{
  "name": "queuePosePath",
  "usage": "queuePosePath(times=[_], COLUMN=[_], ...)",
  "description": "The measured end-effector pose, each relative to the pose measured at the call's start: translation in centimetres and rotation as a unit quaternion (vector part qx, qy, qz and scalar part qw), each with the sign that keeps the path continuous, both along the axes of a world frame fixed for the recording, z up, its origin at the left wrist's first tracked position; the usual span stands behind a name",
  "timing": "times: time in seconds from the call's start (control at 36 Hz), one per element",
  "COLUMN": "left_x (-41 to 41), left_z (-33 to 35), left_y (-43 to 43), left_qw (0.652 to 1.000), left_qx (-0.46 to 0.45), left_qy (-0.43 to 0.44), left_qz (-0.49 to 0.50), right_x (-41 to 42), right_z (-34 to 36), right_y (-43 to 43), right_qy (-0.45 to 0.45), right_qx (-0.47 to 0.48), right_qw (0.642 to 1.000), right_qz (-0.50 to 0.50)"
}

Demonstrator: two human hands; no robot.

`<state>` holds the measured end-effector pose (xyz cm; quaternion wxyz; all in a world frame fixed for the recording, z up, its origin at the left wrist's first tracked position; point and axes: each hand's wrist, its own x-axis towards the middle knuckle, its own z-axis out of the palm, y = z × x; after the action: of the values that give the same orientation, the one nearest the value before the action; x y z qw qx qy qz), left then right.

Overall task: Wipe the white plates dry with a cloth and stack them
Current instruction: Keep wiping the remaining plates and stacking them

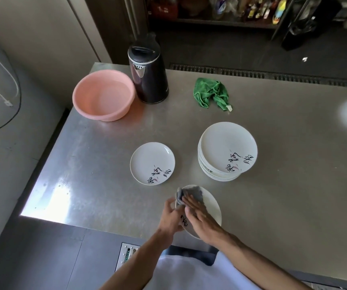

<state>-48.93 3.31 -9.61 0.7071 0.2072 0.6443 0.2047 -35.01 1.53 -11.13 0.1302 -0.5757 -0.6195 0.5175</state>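
Observation:
Near the table's front edge a white plate [211, 208] with black lettering is held tilted. My left hand [171, 218] grips its left rim. A grey cloth [191, 194] lies over the plate's upper part, and my right hand [201, 220] presses it flat against the face. One single white plate [152, 163] lies flat on the steel table [283, 174] to the left. A stack of several white plates [228, 150] stands to the right of it.
A pink basin [103, 95] holding water sits at the back left beside a dark electric kettle [147, 74]. A crumpled green cloth [211, 93] lies behind the stack. The table's left edge drops off by a wall.

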Motion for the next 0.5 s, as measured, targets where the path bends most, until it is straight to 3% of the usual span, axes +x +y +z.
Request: queuePosePath(times=[0.06,0.14,0.19,0.25,0.36,0.5], left_x=[-0.5,-0.8,-0.8,-0.6,-0.6,-0.8], left_z=[-0.1,-0.5,-0.6,-0.6,-0.5,-1.7], left_y=[0.0,-0.2,-0.3,-0.3,-0.4,-0.5], left_qw=[0.999,0.999,0.999,0.999,0.999,1.0], left_qx=[-0.005,-0.008,-0.011,-0.008,-0.004,-0.002], left_qy=[-0.021,-0.011,-0.006,-0.002,-0.011,0.018], left_qz=[-0.035,-0.048,-0.042,-0.05,-0.05,-0.012], right_x=[0.2,1.3,1.5,1.0,0.8,1.8], right_z=[-0.3,-2.4,-3.0,-3.1,-2.5,-3.2], right_y=[0.1,0.7,1.3,1.4,0.3,0.9], right_qy=[0.017,-0.154,-0.226,-0.201,-0.06,-0.187], right_qx=[-0.011,0.005,-0.044,-0.047,-0.016,-0.019], right_qw=[1.0,0.988,0.973,0.978,0.996,0.982], right_qz=[0.01,0.023,-0.008,0.013,0.07,0.03])
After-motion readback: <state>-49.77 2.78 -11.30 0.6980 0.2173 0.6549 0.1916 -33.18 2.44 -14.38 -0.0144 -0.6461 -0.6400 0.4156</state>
